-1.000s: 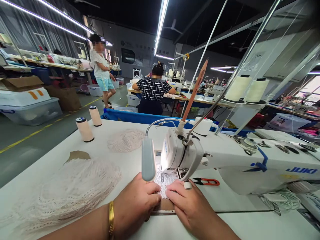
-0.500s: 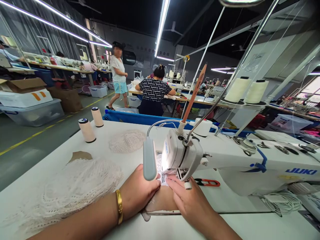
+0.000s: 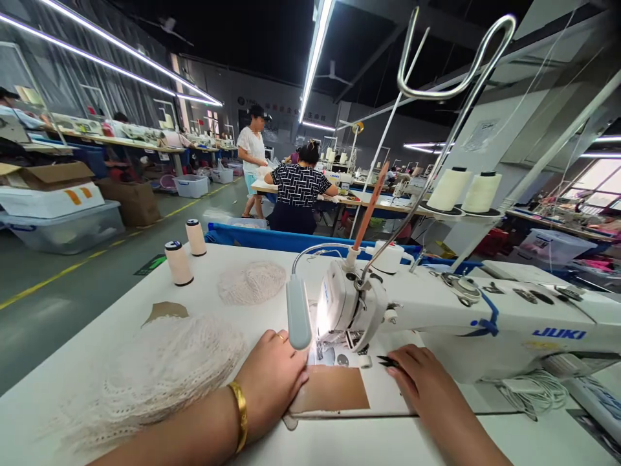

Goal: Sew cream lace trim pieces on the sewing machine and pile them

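My left hand [image 3: 274,372], a gold bangle at its wrist, lies left of the needle with its fingers curled. Anything in those fingers is hidden behind them and the grey lamp [image 3: 297,314]. My right hand [image 3: 424,375] is closed over the thread snips [image 3: 387,361], whose dark blades point left toward the needle area. Between my hands, a brown card-like piece [image 3: 334,388] lies flat on the bed before the white sewing machine [image 3: 334,301]. Left of my left hand is a large heap of white lace trim [image 3: 169,362].
A smaller lace bundle [image 3: 252,283] and two peach thread cones [image 3: 178,264] sit farther back on the white table. A pencil [image 3: 371,207] stands upright on the machine head. Coiled cable [image 3: 531,391] lies at right. Beyond, one person stands beside another seated at a table.
My right hand has left the lace at the needle and moved right onto the thread snips. The lace no longer shows between my hands. The walking person has moved right.
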Demonstrator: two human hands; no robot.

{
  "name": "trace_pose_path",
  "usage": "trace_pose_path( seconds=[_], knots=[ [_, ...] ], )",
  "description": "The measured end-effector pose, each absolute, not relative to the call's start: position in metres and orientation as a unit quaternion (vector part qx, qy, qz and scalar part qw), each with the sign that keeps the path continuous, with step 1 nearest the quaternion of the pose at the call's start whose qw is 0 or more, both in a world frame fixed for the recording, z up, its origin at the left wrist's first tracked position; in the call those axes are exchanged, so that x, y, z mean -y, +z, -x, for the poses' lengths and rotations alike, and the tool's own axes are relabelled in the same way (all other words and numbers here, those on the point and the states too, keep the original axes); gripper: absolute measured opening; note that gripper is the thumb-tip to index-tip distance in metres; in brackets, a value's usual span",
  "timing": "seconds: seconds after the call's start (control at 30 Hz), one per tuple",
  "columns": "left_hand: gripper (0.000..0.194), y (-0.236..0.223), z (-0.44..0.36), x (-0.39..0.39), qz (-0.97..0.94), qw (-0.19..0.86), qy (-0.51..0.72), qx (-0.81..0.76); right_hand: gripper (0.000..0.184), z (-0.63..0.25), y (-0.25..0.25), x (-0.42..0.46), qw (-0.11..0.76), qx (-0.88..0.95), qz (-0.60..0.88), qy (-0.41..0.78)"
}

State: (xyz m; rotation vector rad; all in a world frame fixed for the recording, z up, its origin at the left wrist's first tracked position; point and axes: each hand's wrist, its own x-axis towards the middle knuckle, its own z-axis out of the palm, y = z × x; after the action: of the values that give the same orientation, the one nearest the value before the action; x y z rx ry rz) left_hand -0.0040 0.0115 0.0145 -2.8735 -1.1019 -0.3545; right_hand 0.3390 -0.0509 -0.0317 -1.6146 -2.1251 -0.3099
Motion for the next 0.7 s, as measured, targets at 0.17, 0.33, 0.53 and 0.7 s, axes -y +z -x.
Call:
trace_pose_path(
  seconds=[0.17, 0.33, 0.53, 0.7],
  knots=[
    [0.021, 0.030, 0.023, -0.007, 0.915, -0.066, -0.128, 0.378, 0.027, -0.328, -0.030, 0.058, 0.212, 0.794, 0.560, -0.108],
    [0.021, 0.032, 0.032, -0.027, 0.843, -0.155, -0.181, 0.482, 0.035, -0.274, -0.009, 0.070, 0.272, 0.770, 0.572, 0.074],
    [0.019, 0.028, 0.024, -0.023, 0.828, -0.262, -0.190, 0.458, 0.020, -0.212, 0.019, 0.076, 0.295, 0.751, 0.522, 0.275],
    [0.029, 0.030, 0.023, -0.017, 0.736, -0.419, -0.243, 0.473, 0.028, -0.193, -0.013, 0.071, 0.386, 0.750, 0.507, 0.174]
  ],
)
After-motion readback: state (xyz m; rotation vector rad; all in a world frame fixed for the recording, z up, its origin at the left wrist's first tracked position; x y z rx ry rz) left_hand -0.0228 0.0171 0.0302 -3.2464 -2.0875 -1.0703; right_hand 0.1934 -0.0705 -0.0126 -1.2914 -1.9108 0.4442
